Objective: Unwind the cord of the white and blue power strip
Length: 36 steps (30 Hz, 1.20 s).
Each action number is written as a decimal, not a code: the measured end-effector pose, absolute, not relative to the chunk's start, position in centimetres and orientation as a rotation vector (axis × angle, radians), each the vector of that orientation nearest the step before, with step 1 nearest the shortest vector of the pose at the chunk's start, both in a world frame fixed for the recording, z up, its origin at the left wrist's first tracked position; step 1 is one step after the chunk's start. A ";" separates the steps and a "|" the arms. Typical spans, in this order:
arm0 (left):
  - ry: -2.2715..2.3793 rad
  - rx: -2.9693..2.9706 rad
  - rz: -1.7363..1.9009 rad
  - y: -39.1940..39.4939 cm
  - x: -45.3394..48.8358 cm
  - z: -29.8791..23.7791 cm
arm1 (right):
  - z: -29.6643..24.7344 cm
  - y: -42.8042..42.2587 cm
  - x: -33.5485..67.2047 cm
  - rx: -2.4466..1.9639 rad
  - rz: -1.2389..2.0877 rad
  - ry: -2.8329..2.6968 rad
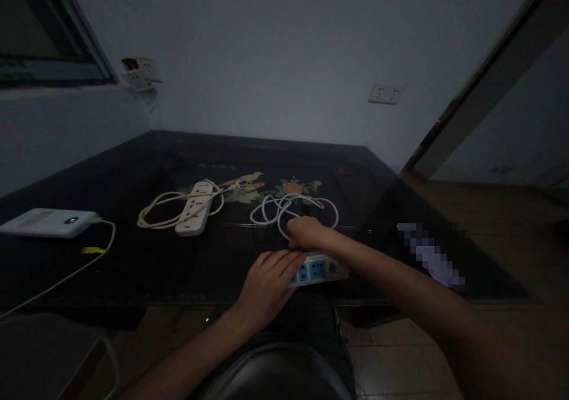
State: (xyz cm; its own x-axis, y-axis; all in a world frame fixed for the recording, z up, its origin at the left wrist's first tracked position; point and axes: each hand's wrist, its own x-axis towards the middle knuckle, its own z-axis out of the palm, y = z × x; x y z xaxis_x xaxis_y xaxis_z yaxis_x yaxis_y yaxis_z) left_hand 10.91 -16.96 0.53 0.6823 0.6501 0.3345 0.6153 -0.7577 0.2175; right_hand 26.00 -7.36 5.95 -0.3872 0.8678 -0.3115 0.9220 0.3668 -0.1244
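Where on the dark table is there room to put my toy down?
Bare patches: between the white box at the left and the cream power strip, and the far table strip by the wall. Crowded: the near middle, where the left hand and right hand rest on the blue-socket power strip, beside the white cable.

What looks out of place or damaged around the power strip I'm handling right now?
Nothing looks damaged. The left hand and right hand rest on the blue-socket power strip, which sits at the table's near edge. Its white cord lies in loose, tangled loops behind it. The dim light hides fine detail.
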 end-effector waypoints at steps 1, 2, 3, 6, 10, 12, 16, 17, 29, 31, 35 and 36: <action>1.056 2.798 0.599 -17.0 10.9 0.5 | 5.9 -7.1 26.4 1.661 -0.407 2.433; 1.058 2.794 0.589 -17.0 10.8 0.5 | 5.9 -6.9 26.8 1.700 -0.412 2.437; 1.062 2.789 0.579 -17.0 10.8 0.6 | 5.9 -6.5 27.3 1.733 -0.428 2.445; 1.077 2.757 0.549 -17.1 10.4 0.7 | 6.3 -5.4 28.9 1.766 -0.545 2.506; 1.084 2.693 0.497 -17.0 9.9 1.1 | 6.6 -4.8 30.3 1.761 -0.776 2.590; 1.099 2.661 0.482 -16.8 9.7 1.3 | 6.6 -4.8 30.6 1.781 -0.893 2.600; 1.104 2.601 0.458 -16.5 9.3 1.4 | 6.2 -4.9 31.2 1.838 -1.097 2.568; 1.100 2.591 0.452 -16.4 9.3 1.4 | 6.0 -5.0 31.3 1.852 -1.143 2.560; 0.982 2.576 0.422 -15.3 8.6 2.0 | 3.9 -7.4 30.8 1.827 -1.018 2.717; 0.967 2.603 0.434 -15.4 8.5 1.9 | 4.3 -8.1 31.2 1.874 -0.977 2.784; 0.970 2.663 0.425 -15.8 8.9 1.8 | 5.7 -7.9 33.8 2.042 -1.089 2.949; 0.970 2.668 0.424 -15.9 9.1 1.8 | 5.9 -7.4 34.7 2.135 -1.065 2.963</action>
State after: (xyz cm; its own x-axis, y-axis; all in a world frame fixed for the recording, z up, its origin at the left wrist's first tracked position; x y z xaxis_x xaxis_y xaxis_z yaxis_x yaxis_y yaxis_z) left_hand 9.08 -15.86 1.81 0.7328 0.6564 0.1789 0.5774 -0.7392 0.3467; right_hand 34.71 -7.38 5.87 -0.2252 0.9539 0.1984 0.6095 0.2968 -0.7351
